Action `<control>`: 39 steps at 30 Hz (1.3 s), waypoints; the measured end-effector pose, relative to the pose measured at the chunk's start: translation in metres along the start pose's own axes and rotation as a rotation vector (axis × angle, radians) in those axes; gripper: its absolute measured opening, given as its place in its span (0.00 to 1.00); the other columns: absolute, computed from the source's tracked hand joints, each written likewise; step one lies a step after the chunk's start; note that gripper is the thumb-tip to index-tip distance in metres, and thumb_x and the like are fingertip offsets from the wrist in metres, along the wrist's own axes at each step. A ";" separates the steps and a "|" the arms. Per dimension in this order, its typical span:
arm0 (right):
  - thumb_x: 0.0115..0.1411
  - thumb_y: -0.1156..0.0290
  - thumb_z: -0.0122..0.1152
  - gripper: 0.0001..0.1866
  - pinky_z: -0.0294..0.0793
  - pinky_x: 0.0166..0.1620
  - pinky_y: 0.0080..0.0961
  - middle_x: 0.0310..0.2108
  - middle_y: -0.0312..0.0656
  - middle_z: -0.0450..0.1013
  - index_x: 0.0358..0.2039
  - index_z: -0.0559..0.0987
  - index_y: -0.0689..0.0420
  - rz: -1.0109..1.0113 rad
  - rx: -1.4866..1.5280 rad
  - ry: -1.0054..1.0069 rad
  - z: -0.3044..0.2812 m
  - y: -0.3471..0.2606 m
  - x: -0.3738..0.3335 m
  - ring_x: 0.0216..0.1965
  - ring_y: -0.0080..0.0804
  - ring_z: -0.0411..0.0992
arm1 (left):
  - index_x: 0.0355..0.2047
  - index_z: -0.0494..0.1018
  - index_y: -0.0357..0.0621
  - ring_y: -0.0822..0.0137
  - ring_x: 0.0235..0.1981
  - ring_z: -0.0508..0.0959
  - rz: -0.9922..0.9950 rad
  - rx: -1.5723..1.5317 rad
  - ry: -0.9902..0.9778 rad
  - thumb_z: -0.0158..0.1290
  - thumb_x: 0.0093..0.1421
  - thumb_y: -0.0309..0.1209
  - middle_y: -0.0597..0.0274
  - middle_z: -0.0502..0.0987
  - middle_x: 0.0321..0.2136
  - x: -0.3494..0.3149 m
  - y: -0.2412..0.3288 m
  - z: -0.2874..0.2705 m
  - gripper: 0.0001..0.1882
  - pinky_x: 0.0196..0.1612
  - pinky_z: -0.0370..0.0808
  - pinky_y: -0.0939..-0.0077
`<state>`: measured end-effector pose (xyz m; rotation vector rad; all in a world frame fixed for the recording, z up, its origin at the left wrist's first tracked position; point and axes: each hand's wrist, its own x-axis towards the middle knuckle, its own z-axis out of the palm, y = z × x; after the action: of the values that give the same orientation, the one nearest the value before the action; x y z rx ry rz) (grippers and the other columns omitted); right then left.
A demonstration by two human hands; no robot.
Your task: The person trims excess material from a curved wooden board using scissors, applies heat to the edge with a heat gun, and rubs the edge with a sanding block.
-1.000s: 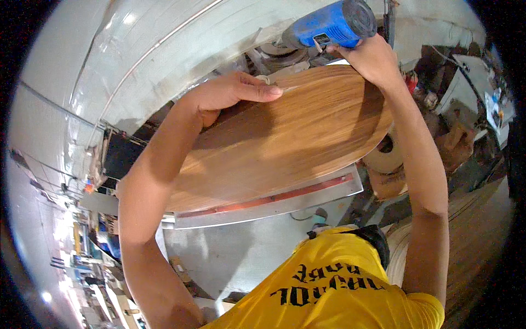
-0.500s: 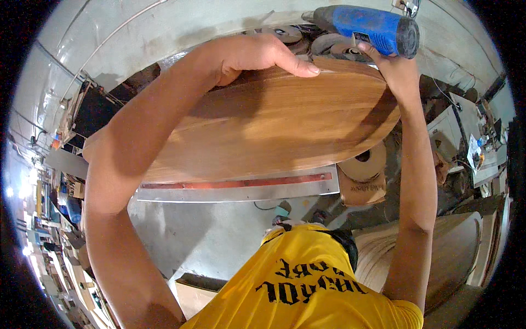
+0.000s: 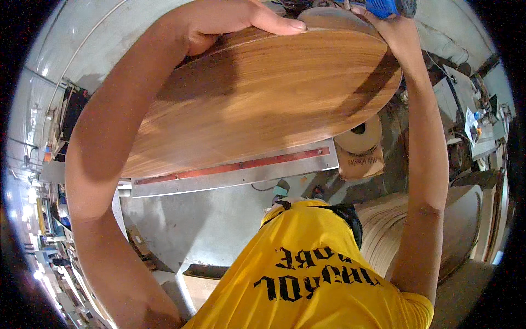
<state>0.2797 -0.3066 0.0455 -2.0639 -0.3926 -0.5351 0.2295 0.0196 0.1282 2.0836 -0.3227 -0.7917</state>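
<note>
A blue handheld tool (image 3: pixel 382 7), in full view a second ago, now runs out of the picture at the upper edge above the right hand (image 3: pixel 392 27), its nozzle gone from sight. The left hand (image 3: pixel 230 16) has risen to the top of the view as well, and the wood-grained board (image 3: pixel 263 98) beneath it sits higher than before. A round tan roll (image 3: pixel 375 134) and its carton (image 3: pixel 361 166), partly masked by the right forearm (image 3: pixel 430 142) a second earlier, now appear clear of it. At lower right, the curved panels (image 3: pixel 455 230) have come more fully into view.
</note>
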 end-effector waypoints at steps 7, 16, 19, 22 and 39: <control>0.64 0.62 0.78 0.21 0.78 0.52 0.45 0.45 0.51 0.84 0.49 0.82 0.62 -0.127 -0.130 0.070 -0.002 -0.012 -0.007 0.48 0.46 0.81 | 0.58 0.82 0.31 0.64 0.48 0.85 0.007 -0.216 -0.101 0.66 0.71 0.38 0.52 0.88 0.49 -0.017 -0.001 -0.001 0.24 0.55 0.80 0.68; 0.62 0.57 0.81 0.27 0.78 0.55 0.44 0.51 0.51 0.83 0.53 0.82 0.61 -0.255 -0.227 0.126 -0.003 -0.001 0.003 0.52 0.48 0.80 | 0.46 0.86 0.36 0.65 0.39 0.86 -0.061 -0.311 0.144 0.72 0.64 0.34 0.54 0.88 0.40 -0.014 0.004 0.008 0.15 0.45 0.82 0.66; 0.61 0.56 0.81 0.27 0.78 0.54 0.44 0.50 0.51 0.83 0.53 0.83 0.60 -0.239 -0.250 0.135 -0.006 0.002 0.000 0.50 0.48 0.80 | 0.49 0.85 0.36 0.61 0.42 0.87 -0.074 -0.284 0.120 0.71 0.65 0.37 0.50 0.88 0.43 -0.013 0.015 0.012 0.18 0.48 0.84 0.64; 0.61 0.56 0.81 0.25 0.79 0.52 0.44 0.46 0.51 0.85 0.49 0.84 0.60 -0.148 -0.285 0.106 0.004 -0.016 -0.004 0.47 0.47 0.82 | 0.53 0.84 0.35 0.60 0.43 0.87 -0.051 -0.167 0.179 0.69 0.66 0.43 0.49 0.88 0.44 -0.031 0.024 0.028 0.24 0.50 0.83 0.63; 0.52 0.66 0.87 0.38 0.84 0.60 0.39 0.52 0.48 0.83 0.59 0.77 0.63 -0.317 -0.021 0.256 -0.053 -0.045 0.002 0.55 0.43 0.82 | 0.62 0.80 0.52 0.50 0.45 0.88 0.612 1.016 1.024 0.67 0.65 0.49 0.54 0.88 0.49 -0.039 -0.044 0.103 0.28 0.48 0.85 0.59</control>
<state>0.2488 -0.3287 0.1041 -1.9311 -0.5660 -0.9847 0.1315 -0.0008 0.0654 2.7061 -0.8088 1.0175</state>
